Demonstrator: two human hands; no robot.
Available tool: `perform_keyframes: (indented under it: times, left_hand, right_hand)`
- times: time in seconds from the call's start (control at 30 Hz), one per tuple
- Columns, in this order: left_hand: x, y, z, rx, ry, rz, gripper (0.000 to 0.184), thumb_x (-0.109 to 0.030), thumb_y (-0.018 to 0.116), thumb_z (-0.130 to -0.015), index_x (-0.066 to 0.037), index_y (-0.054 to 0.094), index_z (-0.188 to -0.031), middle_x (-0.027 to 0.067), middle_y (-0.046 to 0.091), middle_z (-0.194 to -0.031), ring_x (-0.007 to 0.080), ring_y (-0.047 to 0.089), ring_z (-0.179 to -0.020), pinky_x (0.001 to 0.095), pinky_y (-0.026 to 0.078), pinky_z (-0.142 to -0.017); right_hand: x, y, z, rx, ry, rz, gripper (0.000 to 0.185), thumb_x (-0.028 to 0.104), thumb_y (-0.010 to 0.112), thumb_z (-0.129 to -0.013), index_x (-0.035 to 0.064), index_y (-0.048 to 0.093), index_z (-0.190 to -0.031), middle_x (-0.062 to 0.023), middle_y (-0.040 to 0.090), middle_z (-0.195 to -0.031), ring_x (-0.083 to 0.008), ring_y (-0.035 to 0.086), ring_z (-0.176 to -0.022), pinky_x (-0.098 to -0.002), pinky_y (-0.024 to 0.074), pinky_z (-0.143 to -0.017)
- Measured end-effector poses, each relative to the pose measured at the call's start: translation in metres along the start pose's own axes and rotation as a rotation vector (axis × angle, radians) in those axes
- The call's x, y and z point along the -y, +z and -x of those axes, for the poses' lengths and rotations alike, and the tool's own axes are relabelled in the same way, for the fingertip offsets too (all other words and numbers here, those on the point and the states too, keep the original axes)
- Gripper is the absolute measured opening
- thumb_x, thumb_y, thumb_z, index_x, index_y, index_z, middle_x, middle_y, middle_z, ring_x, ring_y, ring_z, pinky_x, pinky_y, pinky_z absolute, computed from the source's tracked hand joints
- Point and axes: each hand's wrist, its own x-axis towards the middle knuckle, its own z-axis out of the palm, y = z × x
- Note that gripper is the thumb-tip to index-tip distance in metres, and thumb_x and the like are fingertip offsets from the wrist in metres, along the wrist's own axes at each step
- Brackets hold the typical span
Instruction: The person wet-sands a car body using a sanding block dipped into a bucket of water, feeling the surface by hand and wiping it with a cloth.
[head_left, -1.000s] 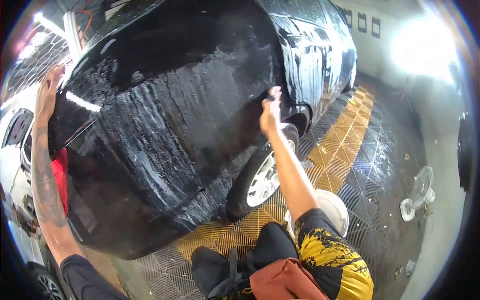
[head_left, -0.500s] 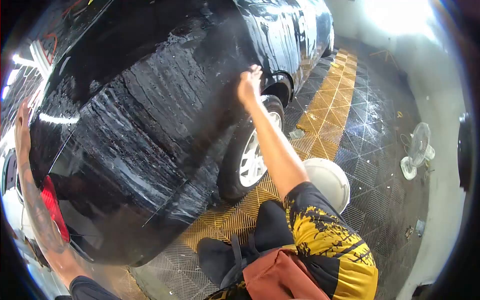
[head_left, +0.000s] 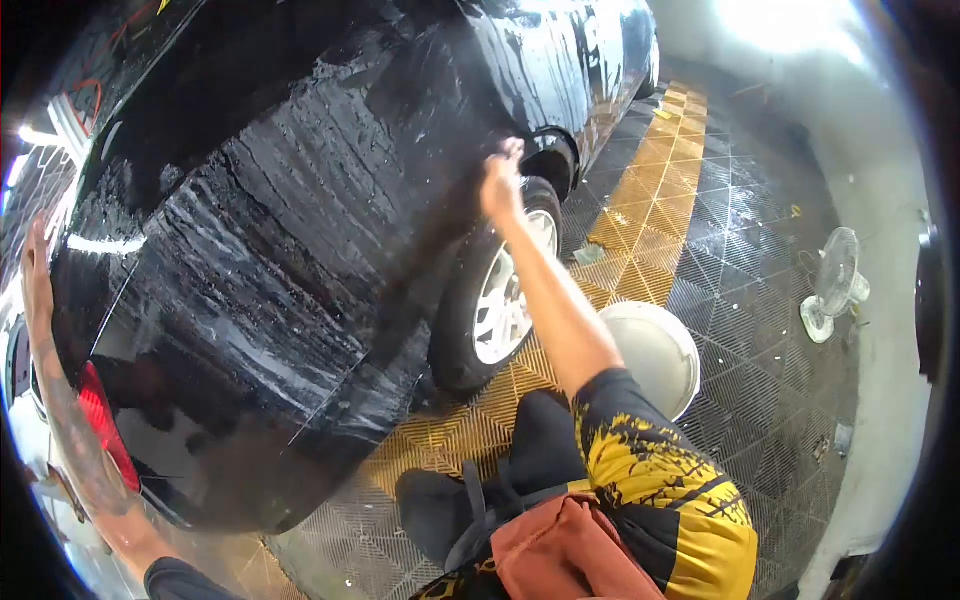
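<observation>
A wet black car (head_left: 290, 180) with dull streaks over its rear side panel fills the left and middle of the view. My right hand (head_left: 502, 185) is at that panel, just above the rear wheel (head_left: 500, 310) and beside the wheel arch. Its fingers are curled, and whatever they may hold is hidden. At the far left, my left hand (head_left: 37, 270) lies along the car's rear edge with fingers stretched out, above the red tail light (head_left: 104, 420).
A white bucket (head_left: 655, 350) stands on the grid floor beside my right arm. Farther right, a fan (head_left: 838, 275) is near the wall (head_left: 880, 420). Yellow tiles (head_left: 655, 215) run alongside the car. A reddish-brown bag (head_left: 565, 545) hangs at my front.
My right hand has moved slightly down the panel toward the wheel arch. The view has shifted a little; my left hand remains at the car's rear edge.
</observation>
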Motion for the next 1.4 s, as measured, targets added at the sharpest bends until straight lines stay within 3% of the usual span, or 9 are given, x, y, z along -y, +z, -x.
perform_keyframes:
  times: [0.07,0.1,0.23,0.47,0.6,0.67,0.8,0.97,1.4]
  left_hand:
    - [-0.009,-0.001,0.004,0.000,-0.015,0.122,0.065,-0.056,0.039,-0.105,-0.009,0.047,-0.150,0.0124,0.045,-0.155,0.0243,0.038,-0.145,0.0355,0.025,-0.120]
    - [0.001,-0.002,0.000,0.000,-0.018,0.120,0.065,-0.056,0.039,-0.105,-0.009,0.047,-0.150,0.0124,0.045,-0.155,0.0243,0.038,-0.145,0.0355,0.025,-0.120]
    - [0.015,-0.002,-0.005,0.013,-0.033,0.008,0.064,-0.054,0.037,-0.106,-0.009,0.046,-0.151,0.0121,0.044,-0.155,0.0244,0.037,-0.146,0.0361,0.024,-0.121]
    - [0.023,-0.003,-0.010,0.005,0.005,-0.037,0.064,-0.054,0.036,-0.106,-0.009,0.046,-0.151,0.0121,0.044,-0.156,0.0243,0.037,-0.146,0.0363,0.023,-0.121]
    - [0.027,-0.007,-0.007,0.007,0.019,-0.081,0.065,-0.054,0.036,-0.106,-0.008,0.045,-0.151,0.0121,0.044,-0.156,0.0242,0.036,-0.146,0.0364,0.023,-0.121]
    - [0.015,-0.006,-0.006,0.007,0.022,-0.112,0.066,-0.055,0.035,-0.105,-0.008,0.045,-0.151,0.0121,0.044,-0.156,0.0240,0.036,-0.147,0.0365,0.022,-0.122]
    - [0.017,-0.006,-0.006,0.016,0.013,-0.050,0.066,-0.055,0.036,-0.105,-0.008,0.045,-0.151,0.0120,0.044,-0.156,0.0241,0.036,-0.147,0.0366,0.021,-0.122]
    - [0.011,-0.006,-0.008,0.017,-0.078,-0.003,0.070,-0.059,0.037,-0.104,-0.009,0.043,-0.152,0.0122,0.042,-0.157,0.0244,0.034,-0.148,0.0365,0.020,-0.122]
    - [0.011,-0.004,-0.004,-0.025,0.039,-0.189,0.064,-0.056,0.031,-0.105,-0.015,0.044,-0.153,0.0104,0.040,-0.159,0.0245,0.033,-0.148,0.0390,0.020,-0.122]
  right_hand:
    - [-0.004,0.006,-0.011,-0.205,0.401,-0.362,0.027,-0.004,0.041,-0.090,-0.0173,0.053,-0.109,-0.0510,0.020,-0.148,-0.0637,0.012,-0.143,-0.0620,0.0123,-0.121]
    - [0.015,-0.004,0.014,-0.069,0.191,-0.204,0.037,-0.001,0.039,-0.090,-0.0176,0.051,-0.121,-0.0477,0.016,-0.152,-0.0576,0.009,-0.147,-0.0606,0.0096,-0.122]
    - [0.055,-0.015,0.064,0.163,0.338,-0.234,0.073,0.008,0.040,-0.094,-0.0067,0.008,-0.158,-0.0303,-0.001,-0.165,-0.0471,0.003,-0.153,-0.0587,0.0058,-0.121]
    - [0.069,-0.028,0.069,0.198,0.379,-0.238,0.068,0.007,0.049,-0.091,-0.0138,0.025,-0.150,-0.0354,0.002,-0.162,-0.0522,0.001,-0.151,-0.0689,0.0160,-0.115]
    - [-0.012,-0.002,0.035,0.302,0.226,0.201,0.063,0.006,0.047,-0.092,-0.0128,0.030,-0.150,-0.0347,0.002,-0.163,-0.0522,0.003,-0.151,-0.0712,0.0151,-0.114]
    - [0.015,-0.027,0.007,0.104,0.397,-0.207,0.061,0.007,0.046,-0.093,-0.0126,0.031,-0.148,-0.0382,0.005,-0.160,-0.0539,0.007,-0.150,-0.0692,0.0164,-0.115]
    - [0.124,-0.037,0.105,0.230,0.238,-0.272,0.069,0.007,0.042,-0.093,-0.0068,0.017,-0.156,-0.0324,-0.001,-0.164,-0.0479,0.001,-0.153,-0.0619,0.0066,-0.120]
    - [0.058,-0.019,0.052,0.134,0.105,-0.047,0.072,0.004,0.042,-0.092,-0.0043,0.013,-0.158,-0.0284,-0.001,-0.166,-0.0417,-0.001,-0.155,-0.0601,0.0016,-0.121]
    - [0.117,-0.024,0.098,0.150,0.350,-0.345,0.075,0.011,0.044,-0.097,-0.0021,0.004,-0.159,-0.0268,-0.003,-0.166,-0.0441,-0.005,-0.154,-0.0650,0.0048,-0.118]
